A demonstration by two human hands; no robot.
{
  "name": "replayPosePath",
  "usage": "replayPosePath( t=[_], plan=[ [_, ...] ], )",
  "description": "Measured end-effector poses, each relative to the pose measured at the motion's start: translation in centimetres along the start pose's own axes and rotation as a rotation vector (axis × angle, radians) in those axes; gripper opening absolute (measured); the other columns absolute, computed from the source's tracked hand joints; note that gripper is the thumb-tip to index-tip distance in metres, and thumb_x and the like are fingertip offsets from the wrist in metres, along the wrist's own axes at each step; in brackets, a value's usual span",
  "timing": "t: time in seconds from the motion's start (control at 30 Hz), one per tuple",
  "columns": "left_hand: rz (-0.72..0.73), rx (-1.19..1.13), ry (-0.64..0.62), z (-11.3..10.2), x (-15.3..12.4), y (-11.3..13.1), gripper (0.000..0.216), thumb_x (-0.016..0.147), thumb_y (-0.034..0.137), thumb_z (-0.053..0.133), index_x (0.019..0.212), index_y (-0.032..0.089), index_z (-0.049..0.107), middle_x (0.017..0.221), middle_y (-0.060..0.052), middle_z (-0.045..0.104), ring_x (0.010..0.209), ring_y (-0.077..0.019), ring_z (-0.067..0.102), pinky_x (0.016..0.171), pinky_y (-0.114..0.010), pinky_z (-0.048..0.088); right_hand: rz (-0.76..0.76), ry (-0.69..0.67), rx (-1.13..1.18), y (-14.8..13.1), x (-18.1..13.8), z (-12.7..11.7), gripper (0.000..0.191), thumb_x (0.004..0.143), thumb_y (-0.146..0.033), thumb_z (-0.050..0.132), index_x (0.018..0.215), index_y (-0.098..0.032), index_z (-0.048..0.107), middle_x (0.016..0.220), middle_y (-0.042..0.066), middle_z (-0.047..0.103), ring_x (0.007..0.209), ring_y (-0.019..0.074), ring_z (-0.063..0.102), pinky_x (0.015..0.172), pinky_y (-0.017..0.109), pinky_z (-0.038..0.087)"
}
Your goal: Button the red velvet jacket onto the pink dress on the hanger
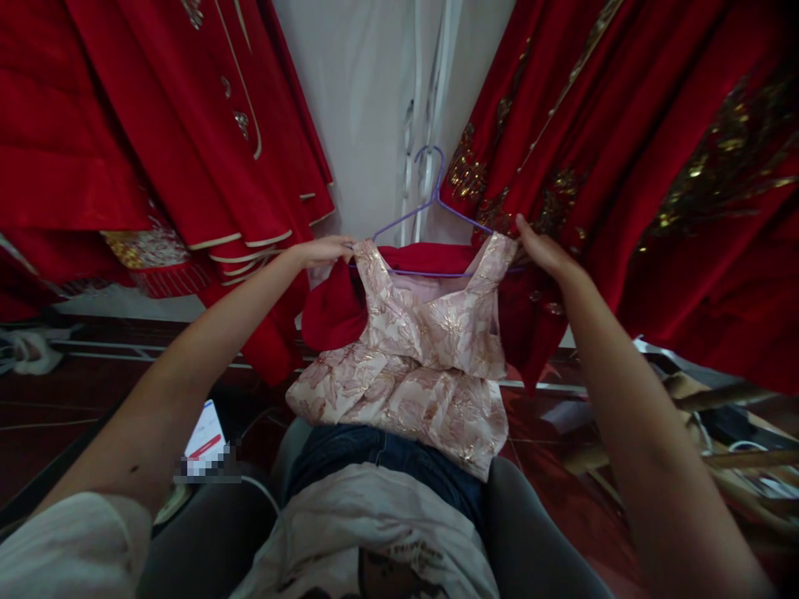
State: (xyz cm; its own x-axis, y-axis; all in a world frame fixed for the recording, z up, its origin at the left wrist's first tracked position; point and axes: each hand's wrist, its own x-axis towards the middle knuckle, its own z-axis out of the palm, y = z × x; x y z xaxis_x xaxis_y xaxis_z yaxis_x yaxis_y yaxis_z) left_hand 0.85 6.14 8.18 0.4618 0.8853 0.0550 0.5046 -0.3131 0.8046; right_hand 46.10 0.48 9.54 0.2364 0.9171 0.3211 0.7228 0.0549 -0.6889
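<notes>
A sleeveless pale pink brocade dress [430,333] with a shiny floral pattern lies before me, its lower part over my lap. A thin purple wire hanger [409,216] runs through its shoulder straps, hook pointing up and away. My left hand [330,249] pinches the left strap at the hanger's end. At the opposite strap, my right hand [542,248] is closed on the edge, its thumb pointing up; its fingertips are partly hidden behind the cloth. Red fabric [334,312] shows behind the dress on both sides.
Red garments [187,125] with cream piping hang on the left; more red garments [593,150] with gold sequins hang on the right. White cabinet doors [355,108] stand between them. A lit phone [205,437] is at my left, and a wooden rack [730,457] at the lower right.
</notes>
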Motion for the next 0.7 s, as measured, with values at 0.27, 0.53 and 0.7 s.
replayPosePath(
  t=[0.27,0.53,0.7],
  plan=[
    [0.177,0.064,0.101,2.2,1.2,1.4,0.044,0.082,0.055,0.056,0.092,0.015,0.073,0.086,-0.006,0.071,0.078,-0.016,0.061,0.07,-0.023,0.046,-0.298,0.106,0.232,-0.1,-2.7,1.2,0.034,0.08,-0.052,0.064,0.095,-0.021,0.068,0.086,0.003,0.069,0.079,0.0181,0.063,0.073,0.032,0.052],
    [0.266,0.023,0.179,2.0,0.6,0.8,0.054,0.082,0.065,0.052,0.081,0.014,0.07,0.067,-0.002,0.063,0.063,-0.0133,0.053,0.059,-0.022,0.039,-0.172,0.207,0.419,1.0,-2.9,2.0,0.03,0.076,-0.048,0.067,0.088,-0.021,0.069,0.082,0.003,0.069,0.074,0.0191,0.062,0.066,0.034,0.053],
    [0.314,0.081,0.467,2.0,-0.2,-1.4,0.049,0.087,0.058,0.046,0.062,0.016,0.057,0.055,0.002,0.047,0.055,-0.0106,0.042,0.053,-0.023,0.029,0.015,0.347,0.53,2.8,-3.7,2.7,0.028,0.074,-0.048,0.066,0.081,-0.021,0.064,0.075,0.002,0.066,0.068,0.0175,0.062,0.061,0.033,0.054]
  ],
)
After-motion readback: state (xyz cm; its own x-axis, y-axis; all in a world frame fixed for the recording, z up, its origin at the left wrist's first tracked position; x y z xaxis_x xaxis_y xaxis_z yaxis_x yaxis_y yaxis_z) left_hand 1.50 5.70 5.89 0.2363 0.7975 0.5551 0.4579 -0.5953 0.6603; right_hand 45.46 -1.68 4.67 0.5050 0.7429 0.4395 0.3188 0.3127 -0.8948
